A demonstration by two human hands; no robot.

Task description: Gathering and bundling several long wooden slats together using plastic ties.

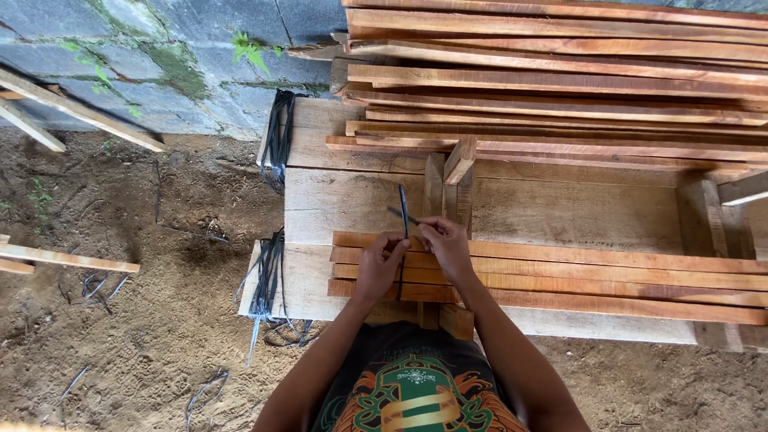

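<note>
Bare dirt (120, 336) runs up to a mossy block wall (160, 56), and a bench (344, 200) of broad pale planks stands against it. On the bench's near edge lies a bundle of slats (600, 280), thin reddish-brown strips stacked flat, their ends nearly flush at the left. A dark strap (404, 212), narrow and flat, crosses the bundle near that end; its free ends stand up above the slats, one nearly upright, the other angled left. Both hands meet over it. The left hand (380, 264) is closed, fingers pinching the strap where it meets the top slat. The right hand (448, 248) is closed too, gripping the strap just beside the left, knuckles almost touching.

Small upright wood blocks (452, 180) stand just behind the hands. Beyond them a larger stack of slats (560, 88) fills the far side of the bench. More dark straps (276, 144) hang in bunches off the bench's left edge, and loose pieces lie in the dirt.
</note>
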